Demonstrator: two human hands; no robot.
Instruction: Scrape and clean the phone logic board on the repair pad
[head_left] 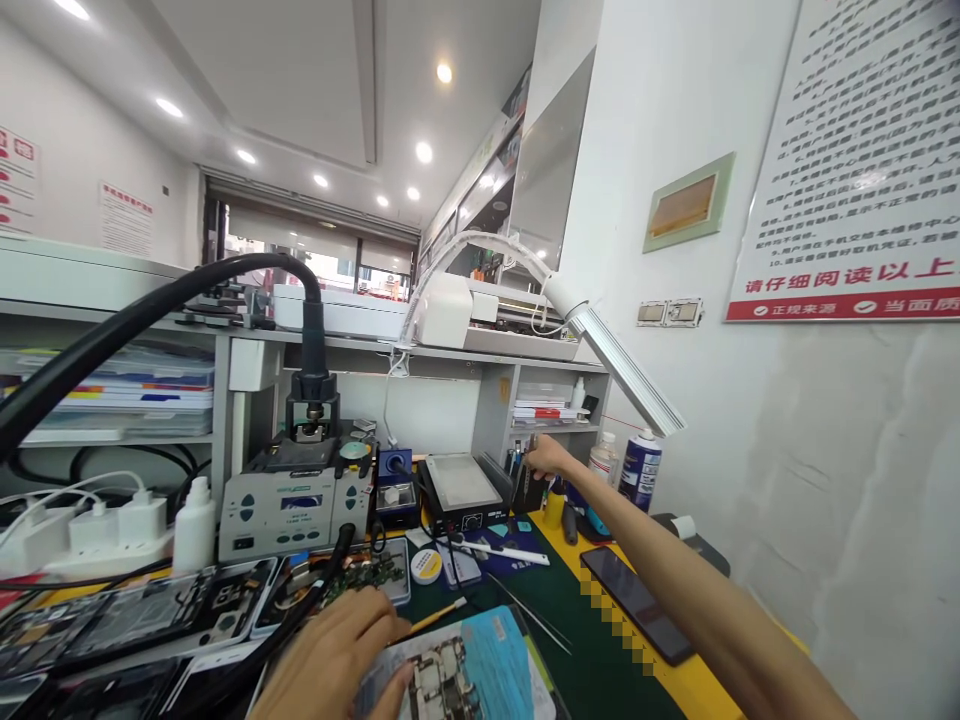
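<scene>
Nearest, the person's left hand rests with bent, loosely spread fingers along the left side of a flat, glossy blue panel, its thumb over the silvery, block-shaped metal shields; whether these fingers pinch anything cannot be told. Just beyond the fingertips, a slim yellow-handled brush lies aslant by the panel's upper edge. Thin, pointed steel tweezers lie to the right on the dark green mat, and a smooth, dark-glass smartphone lies farther right, below the outstretched right forearm. Farther off, the right hand is at the top of an upright black tool holder, fingers curled downward; their grasp is unclear. Behind stands a ribbed white lamp head on a curved arm.
</scene>
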